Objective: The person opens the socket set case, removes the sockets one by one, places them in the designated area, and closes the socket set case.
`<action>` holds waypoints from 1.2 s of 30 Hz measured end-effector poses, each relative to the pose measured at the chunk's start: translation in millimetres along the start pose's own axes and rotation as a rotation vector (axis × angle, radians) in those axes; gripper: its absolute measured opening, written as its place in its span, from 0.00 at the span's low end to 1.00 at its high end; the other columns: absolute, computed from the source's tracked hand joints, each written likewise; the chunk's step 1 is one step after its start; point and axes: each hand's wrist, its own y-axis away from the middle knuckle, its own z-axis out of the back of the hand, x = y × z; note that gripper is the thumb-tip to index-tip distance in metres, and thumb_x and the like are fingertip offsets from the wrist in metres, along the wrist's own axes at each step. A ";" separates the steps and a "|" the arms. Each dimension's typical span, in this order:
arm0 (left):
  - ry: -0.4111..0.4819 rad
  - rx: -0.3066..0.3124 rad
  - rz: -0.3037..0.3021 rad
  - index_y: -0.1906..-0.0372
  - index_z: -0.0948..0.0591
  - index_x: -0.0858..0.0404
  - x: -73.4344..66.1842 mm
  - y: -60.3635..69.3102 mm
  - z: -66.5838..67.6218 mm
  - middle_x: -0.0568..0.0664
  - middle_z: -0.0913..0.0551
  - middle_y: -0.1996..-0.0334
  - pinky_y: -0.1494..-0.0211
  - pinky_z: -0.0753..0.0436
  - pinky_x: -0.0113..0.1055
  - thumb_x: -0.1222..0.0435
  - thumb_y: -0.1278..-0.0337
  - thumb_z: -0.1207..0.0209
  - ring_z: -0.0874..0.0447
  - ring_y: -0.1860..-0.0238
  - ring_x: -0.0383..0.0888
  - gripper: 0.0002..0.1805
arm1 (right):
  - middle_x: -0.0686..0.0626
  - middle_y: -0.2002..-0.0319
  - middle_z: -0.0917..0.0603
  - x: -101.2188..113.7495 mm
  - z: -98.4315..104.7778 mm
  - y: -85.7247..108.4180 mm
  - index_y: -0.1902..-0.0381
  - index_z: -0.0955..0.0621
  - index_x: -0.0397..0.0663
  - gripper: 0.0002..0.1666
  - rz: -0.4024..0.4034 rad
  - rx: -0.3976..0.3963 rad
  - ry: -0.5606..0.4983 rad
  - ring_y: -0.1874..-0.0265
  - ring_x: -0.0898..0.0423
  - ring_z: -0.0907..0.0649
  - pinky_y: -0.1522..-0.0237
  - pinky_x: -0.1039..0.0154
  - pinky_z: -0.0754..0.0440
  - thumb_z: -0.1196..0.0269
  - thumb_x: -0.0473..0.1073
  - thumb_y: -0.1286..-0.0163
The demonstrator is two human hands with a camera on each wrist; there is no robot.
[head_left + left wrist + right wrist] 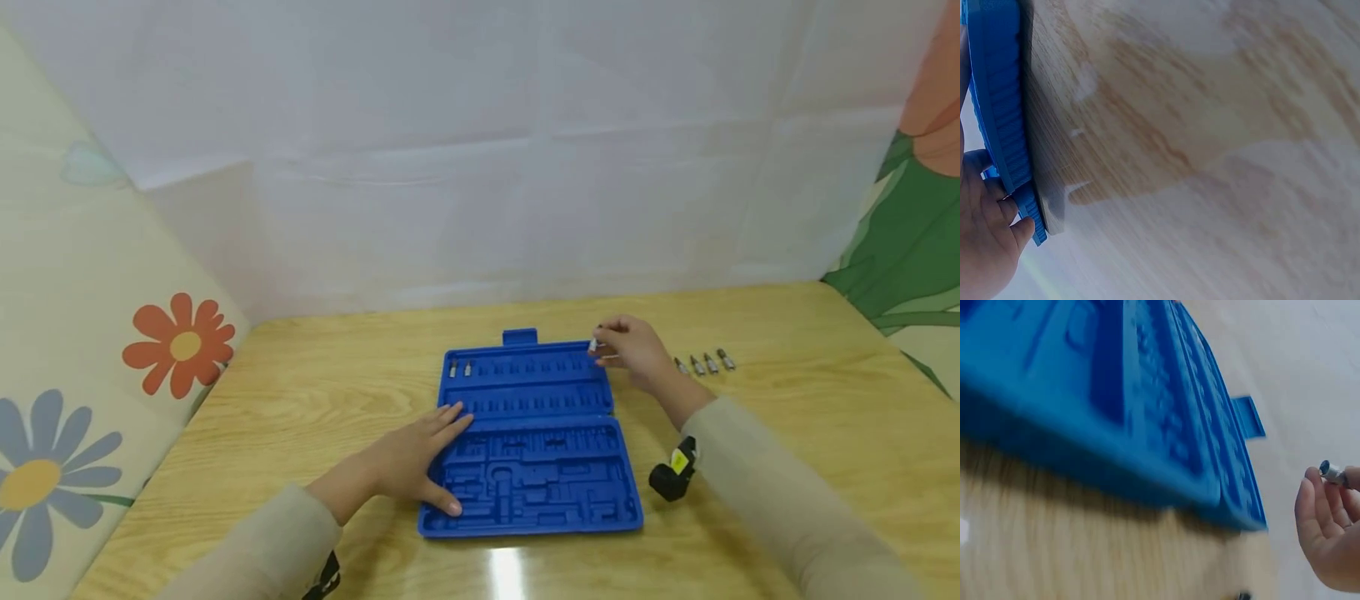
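A blue plastic tool case [525, 527] lies unfolded on the table, its moulded slots facing up. My left hand [411, 458] rests on its left side, fingers spread and thumb over the near half. In the left wrist view, that hand [988, 231] touches the case's edge [999, 94]. Above the far right corner, my right hand [637, 352] pinches a small silver bit socket [593, 343] between thumb and fingers. The right wrist view shows the open end of this bit socket [1332, 472]. Two similar bit sockets [461, 368] sit in the back row's left slots.
Several more bit sockets [711, 363] lie in a row on the wooden table [322, 367], right of the case. A latch tab [520, 337] sticks out from the case's far edge. White cloth [450, 167] hangs behind the table, with flower-patterned cloth [67, 333] at the left.
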 end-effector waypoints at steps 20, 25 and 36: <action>-0.008 -0.024 0.021 0.33 0.52 0.59 7.1 7.7 -1.3 0.55 0.57 0.34 0.40 0.46 0.48 0.30 0.75 0.48 0.59 0.36 0.52 0.60 | 0.56 0.73 0.25 -36.9 109.2 4.0 0.53 0.32 0.35 0.24 0.020 -0.162 0.102 0.74 0.65 0.24 0.70 0.71 0.25 0.47 0.49 0.37; -0.010 -0.013 0.015 0.33 0.52 0.60 6.1 8.6 2.6 0.56 0.57 0.34 0.40 0.46 0.49 0.31 0.74 0.48 0.60 0.36 0.53 0.60 | 0.61 0.75 0.26 -30.1 128.2 17.3 0.54 0.29 0.39 0.18 0.014 -0.223 0.165 0.76 0.68 0.24 0.70 0.72 0.25 0.48 0.47 0.36; 0.008 0.000 0.007 0.34 0.51 0.62 4.2 9.3 9.2 0.58 0.56 0.35 0.40 0.46 0.49 0.32 0.72 0.47 0.60 0.36 0.54 0.59 | 0.66 0.78 0.28 -34.1 152.9 14.3 0.55 0.30 0.31 0.17 -0.053 -0.262 0.256 0.78 0.71 0.27 0.71 0.74 0.25 0.50 0.40 0.36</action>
